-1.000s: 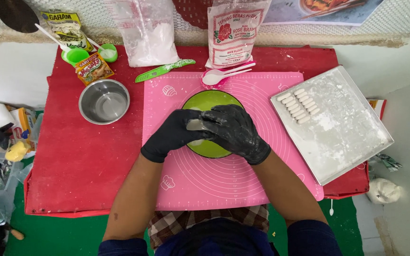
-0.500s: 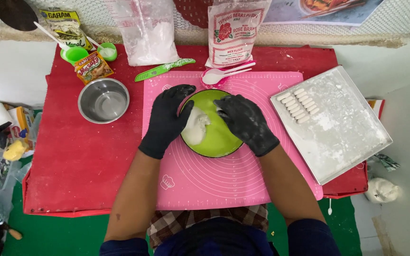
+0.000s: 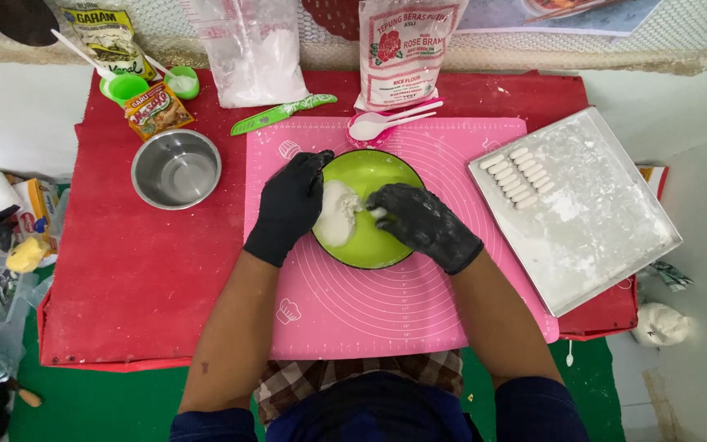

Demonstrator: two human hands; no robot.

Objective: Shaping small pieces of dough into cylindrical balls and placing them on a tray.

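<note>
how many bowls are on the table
2: a green bowl on the pink mat between both gloved hands, holding white dough, and an empty steel bowl on the red cloth to its left.

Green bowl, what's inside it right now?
A lump of white dough lies in the green bowl. The left hand covers its left edge, and the right hand pinches it.

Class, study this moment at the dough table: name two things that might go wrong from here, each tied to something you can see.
1. The right hand pinches at the white dough in the green bowl; its floury glove may stick and tear off an uneven piece.
2. The left hand grips only the bowl's rim, so the bowl might slide on the pink mat.
</note>
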